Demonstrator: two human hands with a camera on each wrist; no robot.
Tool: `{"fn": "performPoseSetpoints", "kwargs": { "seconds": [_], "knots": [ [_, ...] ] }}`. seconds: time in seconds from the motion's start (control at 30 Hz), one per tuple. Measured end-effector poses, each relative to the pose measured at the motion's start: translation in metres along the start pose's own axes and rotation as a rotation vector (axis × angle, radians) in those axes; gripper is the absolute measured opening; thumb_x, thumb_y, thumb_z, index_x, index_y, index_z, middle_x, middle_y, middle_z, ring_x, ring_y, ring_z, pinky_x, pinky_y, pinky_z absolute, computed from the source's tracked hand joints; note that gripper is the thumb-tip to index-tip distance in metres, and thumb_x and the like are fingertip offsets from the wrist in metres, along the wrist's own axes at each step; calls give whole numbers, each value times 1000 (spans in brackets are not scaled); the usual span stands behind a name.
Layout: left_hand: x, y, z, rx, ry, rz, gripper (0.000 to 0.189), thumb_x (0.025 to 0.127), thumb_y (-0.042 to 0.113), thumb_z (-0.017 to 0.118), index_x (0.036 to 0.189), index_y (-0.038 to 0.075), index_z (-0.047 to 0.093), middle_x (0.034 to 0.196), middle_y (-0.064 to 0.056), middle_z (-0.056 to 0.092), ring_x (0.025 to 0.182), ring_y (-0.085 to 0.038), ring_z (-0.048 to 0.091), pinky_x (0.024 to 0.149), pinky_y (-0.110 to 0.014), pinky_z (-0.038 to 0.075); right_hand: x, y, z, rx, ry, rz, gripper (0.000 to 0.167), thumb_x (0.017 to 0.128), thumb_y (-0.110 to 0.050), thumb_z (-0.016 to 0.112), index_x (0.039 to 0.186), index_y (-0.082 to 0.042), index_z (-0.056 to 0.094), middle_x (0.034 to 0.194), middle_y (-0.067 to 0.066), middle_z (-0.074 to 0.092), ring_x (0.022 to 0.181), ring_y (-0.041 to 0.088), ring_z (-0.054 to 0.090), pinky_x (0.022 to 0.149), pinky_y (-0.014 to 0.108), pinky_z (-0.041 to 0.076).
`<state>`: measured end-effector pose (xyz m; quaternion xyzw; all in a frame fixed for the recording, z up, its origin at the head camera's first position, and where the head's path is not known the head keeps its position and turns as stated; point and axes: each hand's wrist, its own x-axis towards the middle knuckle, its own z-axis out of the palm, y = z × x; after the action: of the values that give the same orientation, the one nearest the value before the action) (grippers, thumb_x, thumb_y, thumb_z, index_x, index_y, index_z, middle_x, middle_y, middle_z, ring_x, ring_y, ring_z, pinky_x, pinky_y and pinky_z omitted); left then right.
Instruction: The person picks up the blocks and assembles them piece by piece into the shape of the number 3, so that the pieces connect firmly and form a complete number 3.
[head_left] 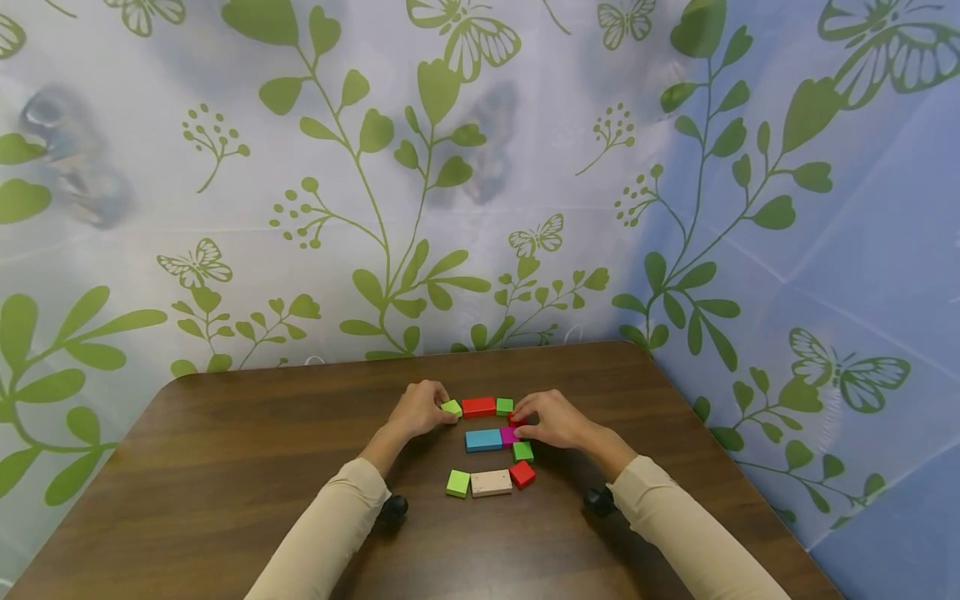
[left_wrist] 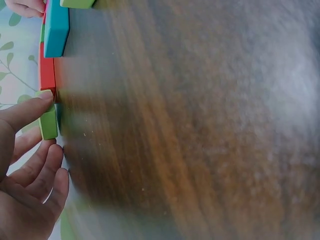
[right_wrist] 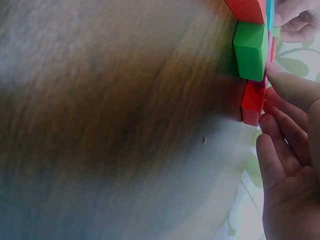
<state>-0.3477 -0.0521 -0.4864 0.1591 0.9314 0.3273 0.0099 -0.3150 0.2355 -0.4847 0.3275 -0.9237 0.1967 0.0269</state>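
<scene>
My left hand pinches a light green block, thumb on one side and fingers on the other, at the left end of the back row. Beside that block lies a long red block, followed by a small green block. At the row's right end, my right hand has its thumb and fingers around a small red block, partly hidden by the fingers. The right thumb is close to a magenta block, which adjoins a blue block in the middle row.
Below the magenta block sits another green block. The front row has a light green block, a plain wooden block and a tilted red block. A patterned curtain hangs behind the brown table.
</scene>
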Motion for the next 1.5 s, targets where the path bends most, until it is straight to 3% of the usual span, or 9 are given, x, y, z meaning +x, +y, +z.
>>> {"fn": "performPoseSetpoints", "kwargs": {
  "seconds": [1.5],
  "knots": [
    [-3,-1,3,22,11,19,33,79,20,93,96,4,70,85,-2,62,78,-20,58,74,-40,52,1,-2,1,-11,-7,13,23,92,-20,81,111,-7,82,115,7,73,110,30,67,97,51,52]
  ]
}}
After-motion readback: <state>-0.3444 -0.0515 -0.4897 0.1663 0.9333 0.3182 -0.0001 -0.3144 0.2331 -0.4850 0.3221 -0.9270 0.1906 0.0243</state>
